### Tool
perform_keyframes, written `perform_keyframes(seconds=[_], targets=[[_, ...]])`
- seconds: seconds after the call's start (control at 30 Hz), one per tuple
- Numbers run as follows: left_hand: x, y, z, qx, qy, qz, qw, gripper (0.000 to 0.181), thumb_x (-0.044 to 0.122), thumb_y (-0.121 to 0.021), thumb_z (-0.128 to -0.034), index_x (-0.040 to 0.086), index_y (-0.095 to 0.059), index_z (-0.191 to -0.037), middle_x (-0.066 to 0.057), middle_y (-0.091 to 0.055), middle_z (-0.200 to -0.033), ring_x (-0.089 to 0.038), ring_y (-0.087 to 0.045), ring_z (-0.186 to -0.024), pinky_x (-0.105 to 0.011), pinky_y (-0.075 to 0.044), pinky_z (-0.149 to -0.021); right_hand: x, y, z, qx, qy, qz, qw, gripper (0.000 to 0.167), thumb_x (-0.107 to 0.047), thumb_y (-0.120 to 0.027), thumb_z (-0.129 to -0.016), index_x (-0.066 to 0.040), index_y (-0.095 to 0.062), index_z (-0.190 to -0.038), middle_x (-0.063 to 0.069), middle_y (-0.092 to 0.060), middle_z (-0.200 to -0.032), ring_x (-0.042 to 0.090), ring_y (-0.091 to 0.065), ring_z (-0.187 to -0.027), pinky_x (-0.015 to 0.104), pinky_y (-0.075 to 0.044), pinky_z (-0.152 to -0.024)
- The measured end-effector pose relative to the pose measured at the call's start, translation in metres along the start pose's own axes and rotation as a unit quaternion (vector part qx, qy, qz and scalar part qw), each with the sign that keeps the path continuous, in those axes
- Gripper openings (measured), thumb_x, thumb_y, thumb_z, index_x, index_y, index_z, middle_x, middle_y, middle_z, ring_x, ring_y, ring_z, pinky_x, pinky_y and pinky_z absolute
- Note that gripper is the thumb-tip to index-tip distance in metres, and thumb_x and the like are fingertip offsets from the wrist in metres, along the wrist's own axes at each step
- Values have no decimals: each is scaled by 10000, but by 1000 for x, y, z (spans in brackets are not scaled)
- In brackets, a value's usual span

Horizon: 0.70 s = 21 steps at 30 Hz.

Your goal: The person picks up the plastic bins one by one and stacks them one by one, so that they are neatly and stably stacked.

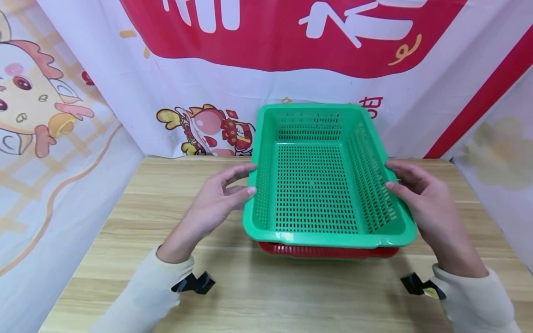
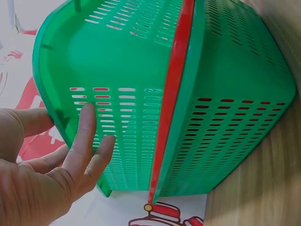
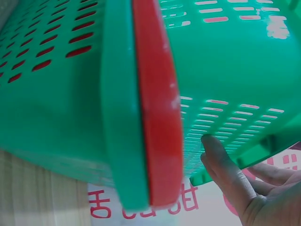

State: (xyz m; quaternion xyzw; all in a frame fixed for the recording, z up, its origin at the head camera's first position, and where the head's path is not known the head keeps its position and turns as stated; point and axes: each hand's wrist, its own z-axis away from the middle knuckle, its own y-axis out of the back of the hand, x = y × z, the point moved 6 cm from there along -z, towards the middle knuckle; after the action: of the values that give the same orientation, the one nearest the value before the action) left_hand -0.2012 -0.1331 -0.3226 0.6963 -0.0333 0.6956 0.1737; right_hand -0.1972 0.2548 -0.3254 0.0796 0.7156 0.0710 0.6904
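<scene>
A green slotted plastic basket (image 1: 329, 239) tops a stack, its inside facing up in the head view. My left hand (image 1: 213, 203) holds its left rim, thumb at the edge and several fingers against the outer wall, as the left wrist view shows. On the opposite side my right hand (image 1: 435, 206) grips the right rim, with fingers under it in the right wrist view. Below sits a red basket (image 1: 329, 251), mostly hidden; its rim (image 3: 160, 108) lies on a lower green basket (image 2: 225, 70). Red shows through the lower basket's slots. Whether the top basket touches the red one, I cannot tell.
The stack stands on a wooden table (image 1: 208, 296), towards its back edge. A printed cloth (image 1: 200, 78) with red and white patterns hangs behind, and more cloth lines the left and right sides. Small black devices (image 1: 204, 283) are strapped at both wrists.
</scene>
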Motion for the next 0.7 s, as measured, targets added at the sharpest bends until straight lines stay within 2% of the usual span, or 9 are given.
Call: perform_keyframes(seconds=[0.23,0.43,0.7], targets=[[-9,-6,-1,-50,262,-22,9996,522,117,-651,-1040,139,-505,-1540,-88,-508,-1556,-308,-676,-1289,-404,-651,-909,11,0,-3,58,-106,1035,9946,438,-249,-634,-1058,-156,-561,-1479,-197,-630,-1213,-7,-662,-963,166,-627,-751],[-15,-10,-2,-68,375,-91,9992,512,120,-666,-1032,129,-525,-1524,-91,-519,-1550,-300,-695,-1258,-393,-651,-908,19,0,-5,126,-55,1223,9924,367,-238,-632,-1058,-148,-590,-1412,-208,-624,-1160,1,-640,-952,152,-619,-744],[-26,-12,-6,-38,530,-144,9985,505,131,-682,-1023,146,-548,-1510,-91,-540,-1528,-283,-714,-1218,-379,-651,-910,28,-1,-9,190,-175,1386,9900,324,-255,-621,-1064,-124,-595,-1359,-143,-602,-1155,42,-601,-973,132,-601,-756]])
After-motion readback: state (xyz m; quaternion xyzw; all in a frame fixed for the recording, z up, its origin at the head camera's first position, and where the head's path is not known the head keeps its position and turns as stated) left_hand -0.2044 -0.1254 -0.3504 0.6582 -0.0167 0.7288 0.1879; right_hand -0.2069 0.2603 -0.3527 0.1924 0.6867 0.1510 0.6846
